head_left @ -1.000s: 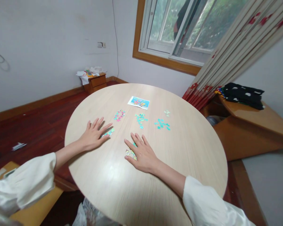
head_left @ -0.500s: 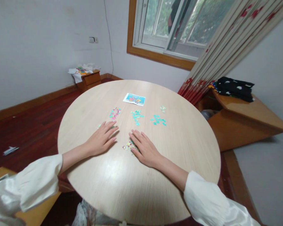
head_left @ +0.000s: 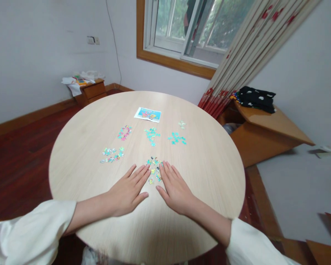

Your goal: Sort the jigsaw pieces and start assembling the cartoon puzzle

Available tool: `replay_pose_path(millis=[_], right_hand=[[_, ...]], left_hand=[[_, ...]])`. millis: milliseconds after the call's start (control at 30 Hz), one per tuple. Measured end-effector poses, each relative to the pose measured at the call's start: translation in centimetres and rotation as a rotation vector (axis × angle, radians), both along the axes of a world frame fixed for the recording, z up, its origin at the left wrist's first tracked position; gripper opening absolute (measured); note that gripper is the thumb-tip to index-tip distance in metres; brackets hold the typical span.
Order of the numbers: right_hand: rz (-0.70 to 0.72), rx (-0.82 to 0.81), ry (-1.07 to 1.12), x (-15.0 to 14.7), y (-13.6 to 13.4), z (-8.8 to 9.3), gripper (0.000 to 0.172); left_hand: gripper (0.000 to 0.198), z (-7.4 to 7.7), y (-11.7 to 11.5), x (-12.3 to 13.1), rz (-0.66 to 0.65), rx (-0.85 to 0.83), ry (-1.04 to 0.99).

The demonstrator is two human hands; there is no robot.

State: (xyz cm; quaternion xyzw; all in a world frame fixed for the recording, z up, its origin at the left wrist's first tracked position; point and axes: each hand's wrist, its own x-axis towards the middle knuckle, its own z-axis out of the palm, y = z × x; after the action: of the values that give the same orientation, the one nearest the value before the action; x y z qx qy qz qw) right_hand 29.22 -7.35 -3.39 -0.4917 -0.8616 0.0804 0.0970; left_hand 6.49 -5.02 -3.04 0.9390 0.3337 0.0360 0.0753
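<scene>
Left hand [head_left: 127, 194] shifted across round table [head_left: 206, 180].

Fingertips [head_left: 168, 169] perhaps hide some puzzle pieces [head_left: 153, 170], and both sleeves [head_left: 33, 232] run off the edges.

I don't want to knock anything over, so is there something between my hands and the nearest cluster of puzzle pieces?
Nothing visible stands in the way. The left hand and right hand flank the nearest cluster, fingertips at its edges. The turquoise pieces lie beyond it.
</scene>
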Motion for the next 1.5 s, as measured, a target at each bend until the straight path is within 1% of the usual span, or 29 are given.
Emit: replay_pose_path(millis=[67, 133, 167, 200, 267, 333, 400, 467, 533, 600, 667, 733, 767, 833, 900, 967, 1067, 1233, 1300, 1333, 1433, 1467, 1500], right_hand=[[0.011, -0.033, 0.032, 0.3, 1.1, 0.2, 0.070], [0.034, -0.055, 0.097, 0.8, 2.2, 0.4, 0.076], [0.036, -0.049, 0.159, 1.1, 2.9, 0.4, 0.075], [0.026, -0.026, 0.244, 1.4, 3.5, 0.5, 0.068], [-0.042, 0.058, 0.461, 1.9, 4.9, 0.5, 0.046], [-0.123, 0.099, 0.621, 2.0, 6.2, 0.6, 0.037], [-0.168, 0.079, 0.662, 1.8, 7.2, 0.6, 0.032], [-0.135, 0.068, 0.630, 1.4, 7.5, 0.8, 0.026], [-0.085, 0.091, 0.587, 1.1, 7.4, 1.0, 0.024], [-0.069, 0.122, 0.565, 0.9, 7.0, 1.1, 0.025], [-0.055, 0.137, 0.560, 1.0, 6.6, 1.3, 0.026], [-0.040, 0.168, 0.571, 1.1, 6.4, 1.5, 0.027], [-0.048, 0.198, 0.580, 1.2, 6.4, 1.5, 0.028], [-0.094, 0.279, 0.591, 1.5, 6.6, 1.7, 0.030], [-0.105, 0.333, 0.578, 1.8, 6.7, 1.8, 0.033], [-0.036, 0.313, 0.531, 2.1, 6.8, 1.9, 0.034], [0.097, 0.230, 0.426, 2.2, 6.7, 2.1, 0.033], [0.140, 0.181, 0.369, 1.9, 6.2, 2.8, 0.026], [0.162, 0.116, 0.358, 1.7, 5.9, 3.0, 0.022], [0.179, 0.077, 0.343, 1.6, 5.8, 3.1, 0.026], [0.230, -0.014, 0.272, 1.5, 5.6, 3.0, 0.058], [0.237, -0.028, 0.255, 1.6, 5.7, 2.9, 0.063], [0.238, -0.035, 0.246, 1.7, 5.8, 2.7, 0.064]], left_hand=[[0.063, 0.4, 0.9, 0.0, 0.022, 0.016, -0.051], [0.059, 1.3, 1.9, -0.2, 0.069, 0.073, -0.154], [0.055, 1.9, 2.5, -0.3, 0.093, 0.111, -0.224], [0.049, 2.5, 3.1, -0.3, 0.111, 0.152, -0.308], [0.040, 3.8, 4.4, -0.2, 0.105, 0.215, -0.459], [0.041, 4.6, 5.5, 0.3, 0.079, 0.263, -0.500], [0.041, 4.6, 6.4, 0.9, 0.055, 0.277, -0.502], [0.039, 4.0, 7.1, 1.4, 0.065, 0.243, -0.519], [0.036, 3.3, 7.5, 1.5, 0.082, 0.157, -0.534], [0.033, 2.8, 7.6, 1.2, 0.080, 0.053, -0.532], [0.027, 2.7, 7.6, 0.7, 0.049, -0.033, -0.526], [0.021, 2.9, 7.6, 0.2, -0.017, -0.084, -0.495], [0.022, 2.9, 7.6, -0.1, -0.054, -0.099, -0.463], [0.032, 2.9, 7.6, -0.3, -0.111, -0.115, -0.382], [0.040, 2.7, 7.7, -0.4, -0.133, -0.128, -0.309], [0.039, 2.4, 7.7, -0.3, -0.138, -0.138, -0.270], [0.034, 2.0, 7.8, -0.3, -0.135, -0.142, -0.259], [0.026, 2.3, 8.0, -0.3, -0.099, -0.146, -0.341], [0.029, 2.6, 8.1, -0.3, -0.073, -0.166, -0.372], [0.031, 2.7, 8.2, -0.3, -0.062, -0.179, -0.380], [0.028, 3.0, 8.1, -0.2, -0.073, -0.216, -0.379], [0.025, 3.0, 8.0, -0.2, -0.091, -0.228, -0.371], [0.022, 2.9, 7.9, -0.1, -0.113, -0.239, -0.358]])
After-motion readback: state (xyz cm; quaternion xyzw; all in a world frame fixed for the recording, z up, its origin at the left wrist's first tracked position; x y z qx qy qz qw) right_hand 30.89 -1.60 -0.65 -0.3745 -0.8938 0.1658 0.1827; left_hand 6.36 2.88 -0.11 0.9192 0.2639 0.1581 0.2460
